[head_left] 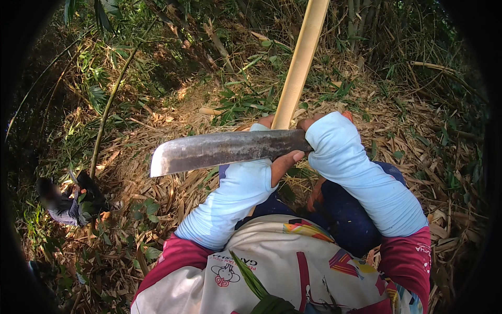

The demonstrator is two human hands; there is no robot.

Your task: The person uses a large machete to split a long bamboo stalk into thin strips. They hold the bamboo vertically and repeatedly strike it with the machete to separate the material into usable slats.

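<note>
Machete [225, 152], gripped in the right hand [309, 122], crosses the bamboo strip [298, 73] the left hand [282, 166] holds; trimming seems underway, next wanting steady control.

Blue sleeves [361, 172] drawn over both wrists, I grip a broad machete [230, 149] in my right hand [309, 122], its worn blade pointing left across my body, while my left hand [283, 165], partly hidden behind the steel, holds a pale split bamboo strip [299, 65] that slants up and away from me. Dry leaves [191, 141] carpet the ground beyond my dark blue trousers [348, 217]. At far left, near a slender green stem [112, 97], appears another person [68, 204] in a checked top.
</note>
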